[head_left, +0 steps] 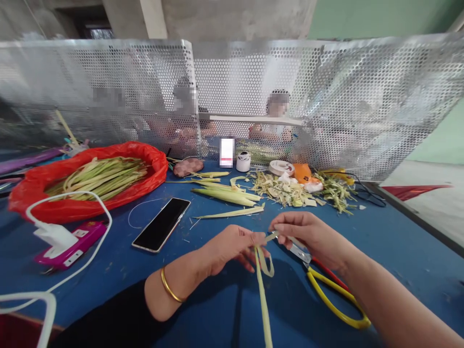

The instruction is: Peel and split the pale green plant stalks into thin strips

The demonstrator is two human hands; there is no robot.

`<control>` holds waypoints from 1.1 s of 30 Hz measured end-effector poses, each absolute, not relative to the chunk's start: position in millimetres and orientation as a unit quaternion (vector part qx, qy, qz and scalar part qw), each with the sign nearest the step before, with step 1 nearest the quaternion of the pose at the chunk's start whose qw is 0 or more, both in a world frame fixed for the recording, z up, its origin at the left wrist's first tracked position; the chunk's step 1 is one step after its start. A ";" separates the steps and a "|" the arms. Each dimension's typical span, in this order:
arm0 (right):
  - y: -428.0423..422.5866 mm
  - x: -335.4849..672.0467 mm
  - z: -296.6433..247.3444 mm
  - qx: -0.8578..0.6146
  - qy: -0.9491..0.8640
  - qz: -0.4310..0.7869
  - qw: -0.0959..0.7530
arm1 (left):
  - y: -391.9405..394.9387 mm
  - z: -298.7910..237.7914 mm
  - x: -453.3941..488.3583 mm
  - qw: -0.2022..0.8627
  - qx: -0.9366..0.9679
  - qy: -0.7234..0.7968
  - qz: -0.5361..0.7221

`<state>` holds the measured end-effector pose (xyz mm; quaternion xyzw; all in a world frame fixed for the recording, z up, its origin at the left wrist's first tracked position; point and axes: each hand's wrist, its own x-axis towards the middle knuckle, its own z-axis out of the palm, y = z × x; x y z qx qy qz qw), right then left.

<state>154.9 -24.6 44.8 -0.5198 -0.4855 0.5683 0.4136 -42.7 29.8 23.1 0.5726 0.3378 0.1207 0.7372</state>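
My left hand (232,247) is closed in a pinch on a pale green leaf strip (263,295) that is folded into a small loop and trails down toward me. A gold bangle sits on that wrist. My right hand (308,233) is closed on the other end of the same strip at the loop, fingertips meeting those of the left hand. Scissors with yellow and red handles (328,287) lie on the blue table (217,309) under my right wrist; I cannot tell whether the hand touches them.
A black phone (162,224) lies left of my hands. A red bag of green strips (90,179) sits at the far left, beside a pink power strip with a white charger (65,244). Loose leaves (224,193), trimmings (286,188) and tape rolls lie ahead. People sit behind a perforated metal screen (235,87).
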 end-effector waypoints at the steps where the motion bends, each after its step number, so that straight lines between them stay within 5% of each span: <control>1: -24.4 151.4 43.0 -0.501 -0.443 0.601 0.438 | 28.7 22.8 -43.1 0.735 0.586 0.324 0.106; 6: -20.7 139.3 29.5 -0.474 -0.391 0.625 0.482 | 24.5 17.2 -42.3 0.767 0.553 0.318 0.073; 12: -16.8 144.5 24.9 -0.604 -0.498 0.384 0.490 | 33.1 13.6 -38.3 0.853 0.356 0.336 0.181; 18: -21.2 127.1 19.9 -0.522 -0.508 0.534 0.430 | 41.2 8.2 -36.0 0.886 0.214 0.311 0.271; 27: -22.6 131.8 23.7 -0.563 -0.543 0.465 0.415 | 30.5 18.3 -37.2 0.852 0.283 0.314 0.310; 33: -19.7 143.4 28.1 -0.598 -0.550 0.350 0.466 | 24.9 13.3 -37.9 0.829 0.386 0.346 0.212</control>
